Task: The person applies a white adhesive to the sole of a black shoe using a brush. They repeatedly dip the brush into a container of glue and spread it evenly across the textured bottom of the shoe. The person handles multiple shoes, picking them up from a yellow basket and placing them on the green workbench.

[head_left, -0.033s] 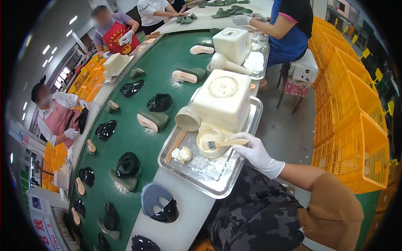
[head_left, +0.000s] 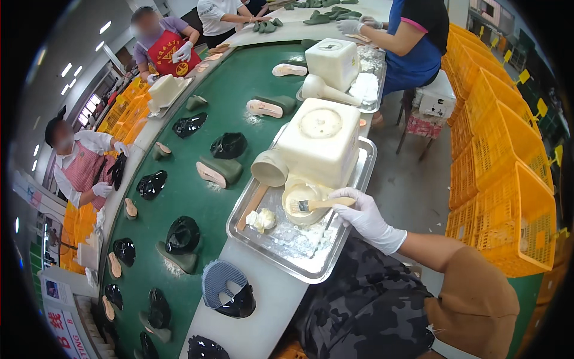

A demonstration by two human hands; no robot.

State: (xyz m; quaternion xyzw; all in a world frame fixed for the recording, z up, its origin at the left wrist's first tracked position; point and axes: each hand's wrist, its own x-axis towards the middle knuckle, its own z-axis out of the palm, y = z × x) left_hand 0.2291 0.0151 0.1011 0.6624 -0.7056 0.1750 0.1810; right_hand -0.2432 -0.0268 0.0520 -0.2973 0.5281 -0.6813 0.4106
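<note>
My right hand (head_left: 372, 222), in a white glove, is closed round the wooden handle of a flat brush (head_left: 323, 204). The bristles dip into the round, cream-coloured mouth of a dispenser cup (head_left: 301, 202) joined to a white glue tank (head_left: 323, 133). Beside that cup a second white cup (head_left: 269, 169) is tipped sideways. The tank stands in a metal tray (head_left: 317, 276) smeared with white residue. A whitish lump (head_left: 261, 220) lies in the tray, next to a flat wooden stick (head_left: 256, 202). My left hand is not in view.
A green conveyor belt (head_left: 197, 140) carries green shoe lasts and glossy black uppers. Near me, a black shoe upper with a blue-grey ribbed insole (head_left: 224, 286) sits on the white ledge (head_left: 272, 299). Yellow crates (head_left: 508, 221) line the right. Several co-workers are around the belt.
</note>
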